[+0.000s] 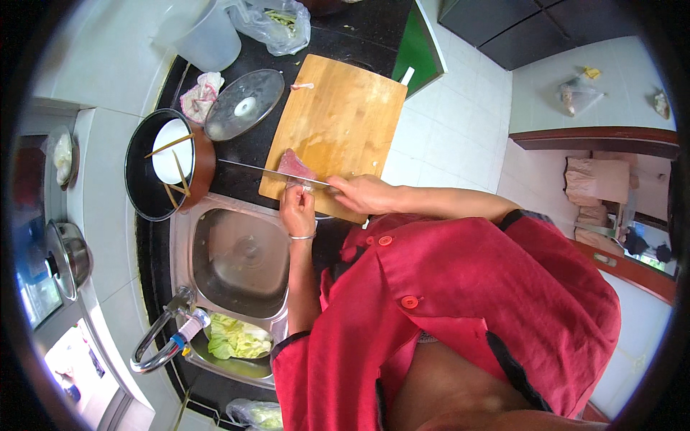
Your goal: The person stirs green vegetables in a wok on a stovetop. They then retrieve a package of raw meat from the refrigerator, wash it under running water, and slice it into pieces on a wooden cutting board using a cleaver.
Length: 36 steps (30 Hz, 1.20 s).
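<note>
My right hand (366, 194) is closed around the handle of a kitchen knife (253, 167). The knife's long blade lies edge-on across a piece of raw pink meat (294, 163), and its tip reaches past the side of the wooden cutting board (345, 118). On the near side of the blade, my left hand (298, 210) has its fingers bunched on the end of the meat, where something pale and translucent shows. The blade and fingers partly hide that end. A small scrap of meat (302, 86) sits at the board's far end.
Left of the board stand a brown pot (202, 161) holding a white bowl and chopsticks, a glass lid (245, 105) and a crumpled cloth (202, 97). A steel sink (242, 258) borders the board's near left; leafy greens (234, 336) fill its smaller basin under a faucet (161, 328).
</note>
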Each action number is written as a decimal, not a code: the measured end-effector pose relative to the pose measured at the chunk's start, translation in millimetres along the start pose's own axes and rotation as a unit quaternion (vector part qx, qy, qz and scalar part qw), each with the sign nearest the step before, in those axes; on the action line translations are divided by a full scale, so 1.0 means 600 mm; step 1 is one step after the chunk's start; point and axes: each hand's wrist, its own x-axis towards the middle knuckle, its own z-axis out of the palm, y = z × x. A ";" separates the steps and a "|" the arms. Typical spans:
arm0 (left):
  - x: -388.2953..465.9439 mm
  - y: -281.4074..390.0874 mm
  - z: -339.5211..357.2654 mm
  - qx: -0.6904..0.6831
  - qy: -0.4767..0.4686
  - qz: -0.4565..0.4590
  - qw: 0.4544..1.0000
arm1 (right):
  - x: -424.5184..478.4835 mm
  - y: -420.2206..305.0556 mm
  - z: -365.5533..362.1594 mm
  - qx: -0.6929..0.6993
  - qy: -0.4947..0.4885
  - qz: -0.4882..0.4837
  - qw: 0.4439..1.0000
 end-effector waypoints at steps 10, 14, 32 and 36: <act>-0.015 -0.010 -0.029 -0.037 -0.033 -0.025 0.998 | -0.006 0.018 0.009 -0.025 0.018 -0.006 1.000; -0.014 -0.004 -0.041 0.046 -0.016 0.038 0.998 | -0.034 0.025 -0.011 -0.050 -0.024 0.018 0.998; 0.015 0.009 -0.025 0.137 -0.066 0.156 0.976 | -0.019 0.021 0.002 -0.081 -0.059 0.012 0.995; 0.012 0.007 -0.028 0.156 -0.082 0.160 0.971 | 0.009 0.003 0.022 -0.122 -0.062 0.042 0.990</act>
